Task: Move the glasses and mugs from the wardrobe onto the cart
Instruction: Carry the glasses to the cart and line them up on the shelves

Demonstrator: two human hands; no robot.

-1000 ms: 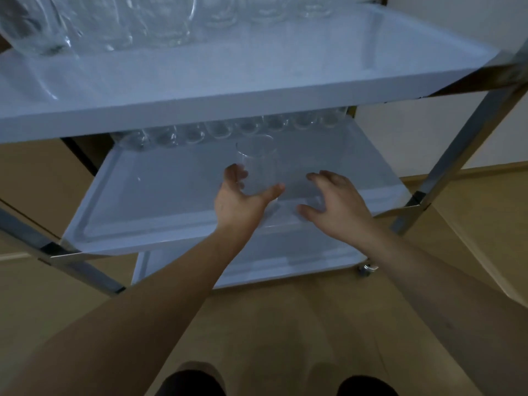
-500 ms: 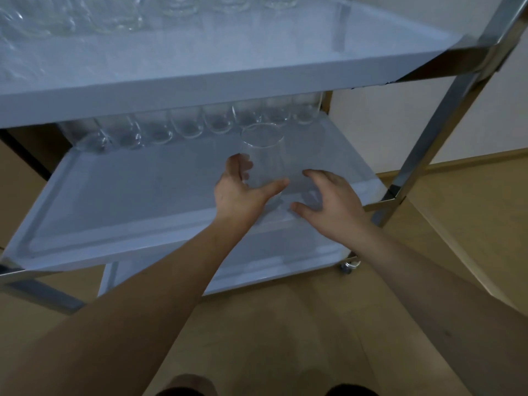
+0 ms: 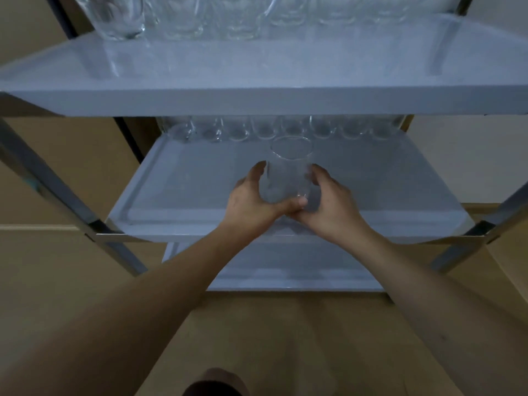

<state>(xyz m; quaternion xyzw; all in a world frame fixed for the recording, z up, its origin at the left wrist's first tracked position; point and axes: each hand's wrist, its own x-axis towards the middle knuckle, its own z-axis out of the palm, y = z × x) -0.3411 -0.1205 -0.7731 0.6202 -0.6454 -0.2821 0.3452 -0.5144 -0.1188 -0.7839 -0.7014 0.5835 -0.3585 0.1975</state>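
Your left hand [image 3: 251, 201] and right hand [image 3: 328, 207] both grip the clear tumbler [image 3: 288, 172] above the cart's middle shelf [image 3: 183, 195], frame centre.

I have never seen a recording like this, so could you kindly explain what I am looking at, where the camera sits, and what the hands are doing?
There is no machine here: a person wears a camera on the head, looking forward and down at their own bare arms. In front stands a cart with white shelves in a metal frame. The left hand and right hand both grip one clear glass over the middle shelf. A row of glasses stands along the back of that shelf, and more glassware sits on the top shelf. Below is a wooden floor.
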